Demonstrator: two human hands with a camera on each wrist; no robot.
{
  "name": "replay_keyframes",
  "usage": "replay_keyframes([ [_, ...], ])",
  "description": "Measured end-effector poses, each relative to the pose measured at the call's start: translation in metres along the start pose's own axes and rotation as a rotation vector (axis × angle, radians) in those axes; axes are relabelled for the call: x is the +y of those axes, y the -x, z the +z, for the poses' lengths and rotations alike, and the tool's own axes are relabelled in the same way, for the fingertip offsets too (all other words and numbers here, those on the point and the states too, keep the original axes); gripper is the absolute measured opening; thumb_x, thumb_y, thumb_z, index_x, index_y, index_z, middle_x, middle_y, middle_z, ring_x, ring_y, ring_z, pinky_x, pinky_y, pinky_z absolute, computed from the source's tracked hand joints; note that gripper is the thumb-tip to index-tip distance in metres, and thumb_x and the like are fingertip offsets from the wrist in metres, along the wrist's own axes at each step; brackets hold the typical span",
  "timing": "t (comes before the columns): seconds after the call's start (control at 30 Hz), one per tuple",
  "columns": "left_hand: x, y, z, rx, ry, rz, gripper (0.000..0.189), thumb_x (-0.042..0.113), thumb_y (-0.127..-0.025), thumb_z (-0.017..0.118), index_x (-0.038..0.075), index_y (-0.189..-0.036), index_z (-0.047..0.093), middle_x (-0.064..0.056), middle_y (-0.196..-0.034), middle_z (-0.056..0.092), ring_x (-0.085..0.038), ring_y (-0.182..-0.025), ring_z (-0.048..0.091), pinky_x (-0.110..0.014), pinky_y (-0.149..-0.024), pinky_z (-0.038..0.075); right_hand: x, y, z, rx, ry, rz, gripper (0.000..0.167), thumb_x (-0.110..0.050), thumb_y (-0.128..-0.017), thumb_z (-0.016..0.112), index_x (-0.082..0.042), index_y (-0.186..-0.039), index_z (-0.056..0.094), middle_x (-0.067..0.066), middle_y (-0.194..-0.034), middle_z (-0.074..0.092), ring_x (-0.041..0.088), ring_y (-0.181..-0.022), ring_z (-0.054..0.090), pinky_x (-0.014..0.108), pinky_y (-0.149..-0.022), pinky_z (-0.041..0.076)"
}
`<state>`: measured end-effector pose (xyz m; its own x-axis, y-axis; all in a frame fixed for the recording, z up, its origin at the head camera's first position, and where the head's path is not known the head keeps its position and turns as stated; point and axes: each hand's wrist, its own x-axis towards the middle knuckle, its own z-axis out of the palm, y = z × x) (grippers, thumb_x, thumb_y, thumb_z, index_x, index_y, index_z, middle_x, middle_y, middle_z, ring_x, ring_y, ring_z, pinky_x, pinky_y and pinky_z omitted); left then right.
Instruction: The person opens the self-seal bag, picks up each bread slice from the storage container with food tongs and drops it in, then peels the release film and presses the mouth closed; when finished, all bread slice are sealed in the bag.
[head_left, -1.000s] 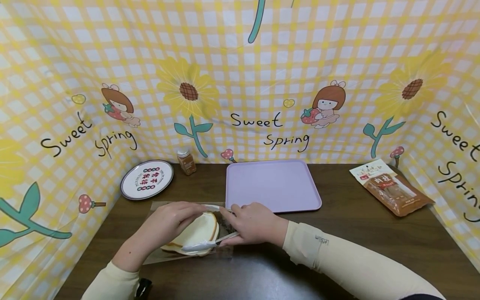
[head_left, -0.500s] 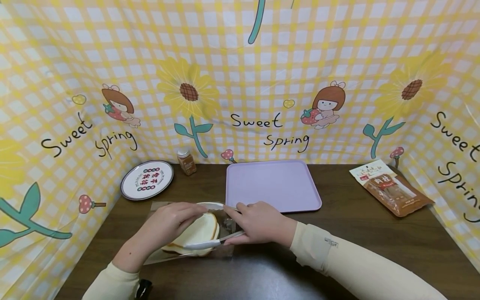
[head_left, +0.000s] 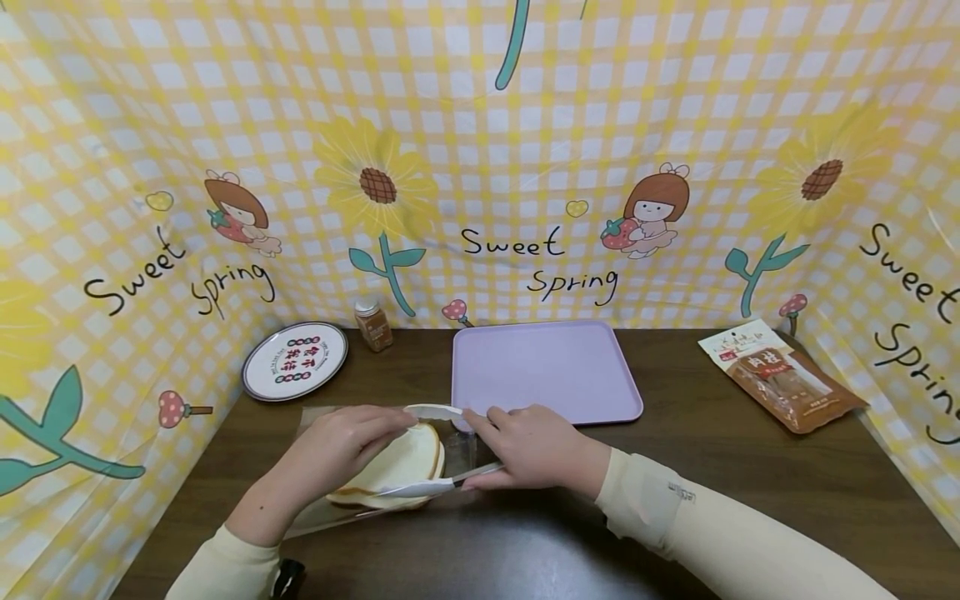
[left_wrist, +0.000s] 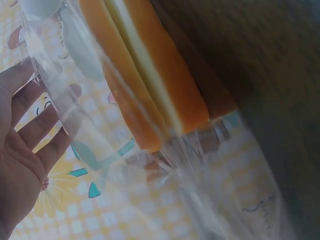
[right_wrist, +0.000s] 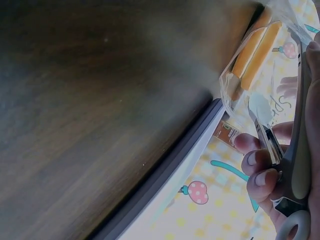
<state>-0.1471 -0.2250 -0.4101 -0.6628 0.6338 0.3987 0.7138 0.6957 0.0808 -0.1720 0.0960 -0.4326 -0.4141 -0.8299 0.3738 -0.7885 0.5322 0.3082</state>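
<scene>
Bread slices (head_left: 401, 462) lie inside a clear plastic bag (head_left: 465, 452) at the front left of the table. My left hand (head_left: 348, 437) is over the bag's upper side; in the left wrist view its thumb and forefinger pinch the film (left_wrist: 95, 135), with the other fingers spread along it. From the right, my right hand (head_left: 532, 446) grips a pair of tongs (head_left: 420, 487) whose white ends straddle the bread. The right wrist view shows the tongs' grey handle (right_wrist: 300, 165) against my palm. My left hand hides part of the bread.
Behind the hands lies a lilac tray (head_left: 547, 375). A round plate (head_left: 262, 362) and a small spice jar (head_left: 373, 325) stand at the back left. A brown-and-white food packet (head_left: 783, 375) lies far right, by the cloth backdrop (head_left: 480, 183).
My right hand has moved to the right with the tongs, and the bread has shifted slightly right with them. My left hand has stayed nearly in place.
</scene>
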Motion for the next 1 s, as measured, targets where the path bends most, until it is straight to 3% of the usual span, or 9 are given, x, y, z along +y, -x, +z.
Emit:
replay_keyframes([
  [0.67,0.005,-0.003,-0.003,0.01,0.02,0.025,0.03,0.011,-0.097,0.077,0.021,-0.125,0.079,0.009,-0.123,0.08,-0.015,-0.114,0.077,-0.04,-0.097,0.065,0.006,0.019,-0.016,-0.041,-0.031,0.042,0.087,-0.081,-0.094,0.058,-0.013,-0.147,0.063,-0.002,-0.091,0.069,0.009,-0.053,0.053,0.03,-0.05,0.054],
  [1.0,0.007,-0.001,-0.002,0.018,-0.01,0.023,0.023,0.012,-0.097,0.077,0.021,-0.118,0.081,0.008,-0.117,0.082,-0.015,-0.11,0.078,-0.039,-0.096,0.065,0.013,0.025,-0.011,-0.07,-0.087,0.026,0.086,-0.081,-0.094,0.058,-0.015,-0.149,0.062,-0.003,-0.092,0.067,0.008,-0.054,0.051,0.03,-0.052,0.054],
])
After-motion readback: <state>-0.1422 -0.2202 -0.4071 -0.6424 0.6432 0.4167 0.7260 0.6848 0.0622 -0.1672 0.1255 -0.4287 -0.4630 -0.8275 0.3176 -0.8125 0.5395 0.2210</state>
